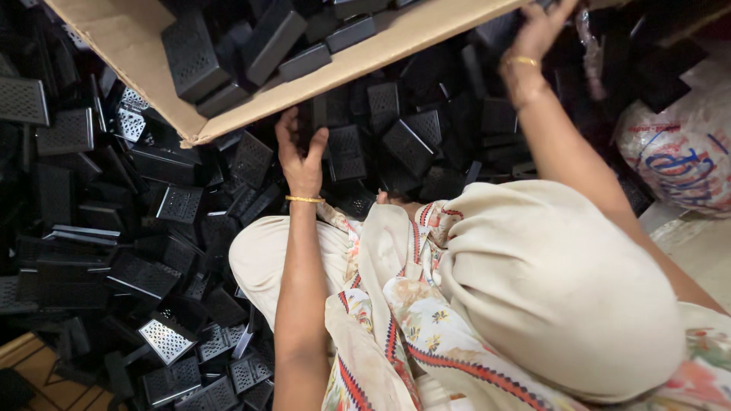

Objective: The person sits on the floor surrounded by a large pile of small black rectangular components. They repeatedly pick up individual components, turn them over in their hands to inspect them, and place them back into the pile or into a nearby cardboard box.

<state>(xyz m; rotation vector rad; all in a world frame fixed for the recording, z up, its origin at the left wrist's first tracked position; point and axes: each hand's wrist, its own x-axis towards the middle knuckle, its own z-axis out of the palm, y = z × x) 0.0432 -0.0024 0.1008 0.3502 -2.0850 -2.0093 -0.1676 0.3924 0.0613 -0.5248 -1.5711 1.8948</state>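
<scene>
Dim, soft overhead light; dark shadowed edges, slight motion blur.

The floor is almost fully covered by a heap of black perforated parts (pixel 152 251) that spreads across the left and centre. A strip of wooden planking (pixel 38 373) shows at the heap's lower left edge. To the right of the heap lies pale floor (pixel 700 251), with a clear plastic sack (pixel 681 152) resting beside it. Lighting is dim and even.
</scene>
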